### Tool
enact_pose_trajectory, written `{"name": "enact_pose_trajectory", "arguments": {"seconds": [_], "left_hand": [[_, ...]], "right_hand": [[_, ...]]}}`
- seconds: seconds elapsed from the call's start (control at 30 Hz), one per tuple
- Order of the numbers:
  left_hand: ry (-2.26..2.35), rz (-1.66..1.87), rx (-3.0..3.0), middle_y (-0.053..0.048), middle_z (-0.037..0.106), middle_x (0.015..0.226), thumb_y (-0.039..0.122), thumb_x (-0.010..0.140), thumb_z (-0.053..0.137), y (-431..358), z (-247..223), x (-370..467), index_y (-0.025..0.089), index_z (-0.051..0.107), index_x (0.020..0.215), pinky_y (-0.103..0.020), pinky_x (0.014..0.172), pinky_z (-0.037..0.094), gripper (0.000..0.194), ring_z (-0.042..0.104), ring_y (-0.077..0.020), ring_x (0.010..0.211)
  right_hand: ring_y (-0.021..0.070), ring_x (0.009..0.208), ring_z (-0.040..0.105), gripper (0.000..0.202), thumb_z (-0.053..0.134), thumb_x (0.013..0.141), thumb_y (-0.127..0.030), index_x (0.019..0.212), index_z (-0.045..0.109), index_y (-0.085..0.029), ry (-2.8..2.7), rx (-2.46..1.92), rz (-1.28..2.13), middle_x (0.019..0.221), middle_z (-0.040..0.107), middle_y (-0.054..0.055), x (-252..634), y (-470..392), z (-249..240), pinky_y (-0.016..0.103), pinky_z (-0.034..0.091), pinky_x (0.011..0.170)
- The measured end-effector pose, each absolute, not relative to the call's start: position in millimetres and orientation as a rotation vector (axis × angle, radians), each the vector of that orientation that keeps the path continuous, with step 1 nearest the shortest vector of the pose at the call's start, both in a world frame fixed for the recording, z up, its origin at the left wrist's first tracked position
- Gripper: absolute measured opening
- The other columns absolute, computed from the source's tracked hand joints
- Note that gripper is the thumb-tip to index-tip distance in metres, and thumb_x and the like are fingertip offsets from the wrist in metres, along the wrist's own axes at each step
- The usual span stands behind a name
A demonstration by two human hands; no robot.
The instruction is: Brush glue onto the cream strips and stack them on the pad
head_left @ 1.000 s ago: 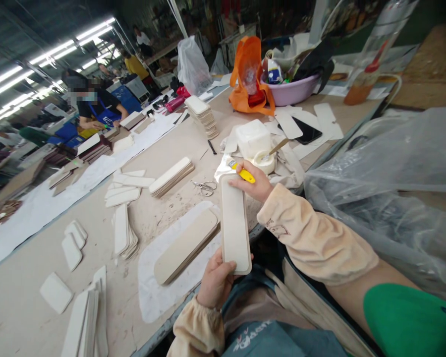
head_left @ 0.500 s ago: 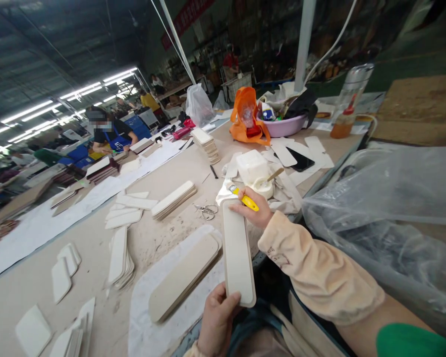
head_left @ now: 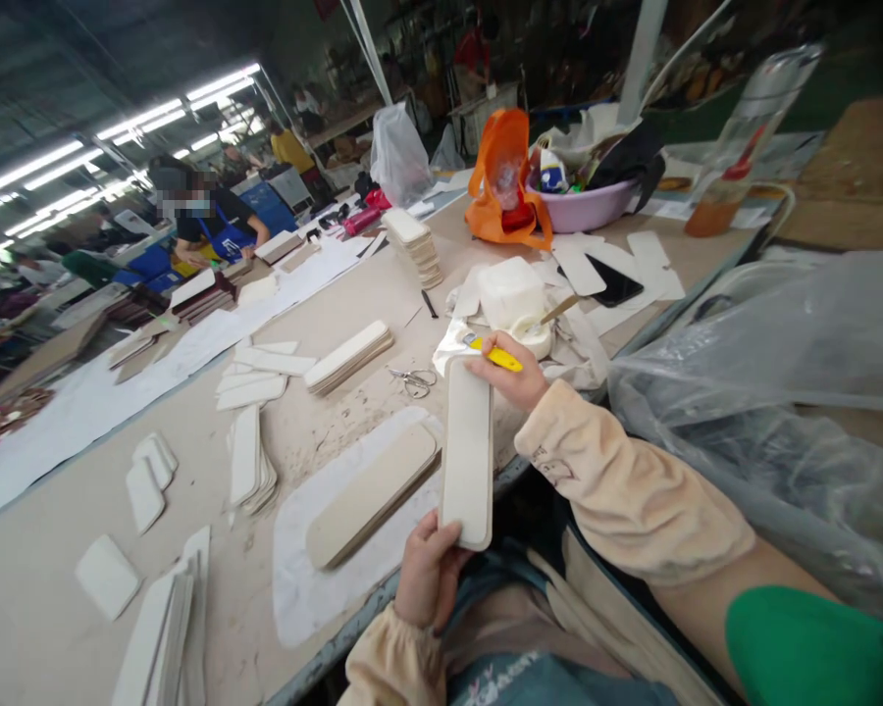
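Note:
A long pale panel with rounded corners is held upright over the table's near edge. My left hand pinches its lower end, thumb on the front face. At the upper end, my right hand has its fingers on the panel and also grips a yellow-handled brush, bristles pointing left. A stack of similar long panels lies on a white sheet to the left. Behind the right hand are a white tub and a flat stick.
Scissors, several panel stacks and loose pieces lie on the table. Further back are an orange bag, a purple basin, a phone and an amber bottle. A person works across the table.
The view has shifted, so most things appear higher, and more of my left sleeve shows. Both hands keep their hold on the panel, which looks more upright; the brush lies flatter.

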State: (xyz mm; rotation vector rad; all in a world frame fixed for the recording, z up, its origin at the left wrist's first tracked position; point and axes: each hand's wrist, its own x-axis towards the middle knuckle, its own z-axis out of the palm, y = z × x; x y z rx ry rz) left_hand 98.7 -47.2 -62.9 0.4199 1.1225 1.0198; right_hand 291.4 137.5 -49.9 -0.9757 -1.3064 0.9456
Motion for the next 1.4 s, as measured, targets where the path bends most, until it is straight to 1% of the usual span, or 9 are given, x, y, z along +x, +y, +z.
{"name": "enact_pose_trajectory", "arguments": {"seconds": [0.17, 0.47, 0.67, 0.8, 0.87, 0.97, 1.07, 1.23, 1.4], "left_hand": [[1.089, 1.086, 0.259, -0.008, 0.072, 0.098, 0.028, 0.074, 0.072, -48, -65, 97, 0.014, 0.070, 0.093, -0.035, 0.081, 0.054, 0.023, 0.065, -0.0195, 0.088], [1.247, 1.118, 0.449, -0.006, 0.069, 0.078, 0.037, 0.074, 0.074, -54, -42, 80, 0.013, 0.071, 0.088, -0.024, 0.064, 0.049, 0.028, 0.060, -0.0133, 0.069], [1.451, 1.081, 0.617, 0.000, 0.058, 0.060, 0.042, 0.066, 0.078, -33, -10, 12, 0.012, 0.067, 0.068, -0.020, 0.054, 0.042, 0.033, 0.051, -0.0090, 0.057], [1.509, 1.091, 0.695, 0.002, 0.055, 0.057, 0.041, 0.060, 0.081, 15, 4, -36, 0.012, 0.063, 0.064, -0.019, 0.052, 0.041, 0.034, 0.049, -0.0071, 0.053], [1.566, 1.160, 0.760, 0.001, 0.058, 0.061, 0.041, 0.054, 0.083, 50, 9, -58, 0.012, 0.064, 0.068, -0.020, 0.053, 0.043, 0.037, 0.052, -0.0082, 0.055], [1.639, 1.267, 0.801, 0.000, 0.065, 0.070, 0.041, 0.045, 0.085, 112, 8, -87, 0.014, 0.066, 0.083, -0.023, 0.059, 0.048, 0.050, 0.058, -0.0111, 0.062], [1.717, 1.343, 0.857, 0.003, 0.062, 0.065, 0.041, 0.042, 0.084, 174, 0, -112, 0.015, 0.064, 0.083, -0.022, 0.056, 0.047, 0.053, 0.057, -0.0100, 0.059], [1.896, 1.341, 0.984, 0.004, 0.058, 0.059, 0.042, 0.043, 0.080, 252, -23, -143, 0.015, 0.065, 0.079, -0.022, 0.051, 0.042, 0.047, 0.052, -0.0091, 0.053], [2.097, 1.219, 1.057, 0.003, 0.060, 0.061, 0.041, 0.050, 0.074, 294, -50, -165, 0.017, 0.066, 0.079, -0.025, 0.055, 0.045, 0.039, 0.055, -0.0119, 0.055]], "right_hand": [[0.0100, 0.059, 0.040, 0.029, 0.068, 0.076, -0.039, 0.081, 0.045, -0.022, -1.305, -0.982, 0.847, 0.068, 0.044, -0.005, 292, 138, -51, 0.023, 0.032, 0.056], [0.0107, 0.057, 0.043, 0.029, 0.069, 0.076, -0.042, 0.079, 0.048, -0.022, -1.381, -1.111, 0.773, 0.065, 0.047, -0.005, 294, 133, -44, 0.023, 0.035, 0.053], [0.0126, 0.057, 0.049, 0.028, 0.068, 0.077, -0.043, 0.083, 0.051, -0.023, -1.496, -1.102, 0.804, 0.068, 0.054, -0.003, 282, 133, -57, 0.024, 0.040, 0.053], [0.0132, 0.056, 0.051, 0.026, 0.065, 0.079, -0.045, 0.083, 0.051, -0.023, -1.614, -1.144, 0.747, 0.068, 0.057, -0.003, 256, 153, -55, 0.025, 0.040, 0.053], [0.0133, 0.057, 0.052, 0.025, 0.065, 0.079, -0.044, 0.082, 0.051, -0.023, -1.679, -1.141, 0.664, 0.069, 0.059, -0.002, 239, 176, -49, 0.025, 0.041, 0.056], [0.0146, 0.060, 0.054, 0.024, 0.064, 0.077, -0.043, 0.080, 0.052, -0.022, -1.750, -1.156, 0.548, 0.071, 0.061, -0.001, 213, 223, -41, 0.026, 0.042, 0.061], [0.0163, 0.062, 0.056, 0.024, 0.063, 0.075, -0.043, 0.078, 0.051, -0.022, -1.748, -1.204, 0.519, 0.071, 0.062, 0.000, 186, 275, -40, 0.028, 0.042, 0.063], [0.0171, 0.067, 0.057, 0.018, 0.065, 0.071, -0.033, 0.080, 0.053, -0.022, -1.711, -1.297, 0.513, 0.074, 0.064, 0.000, 148, 343, -53, 0.028, 0.042, 0.067], [0.0179, 0.070, 0.058, 0.018, 0.068, 0.070, -0.028, 0.081, 0.054, -0.023, -1.694, -1.429, 0.523, 0.074, 0.065, 0.000, 124, 383, -73, 0.027, 0.042, 0.068]]}}
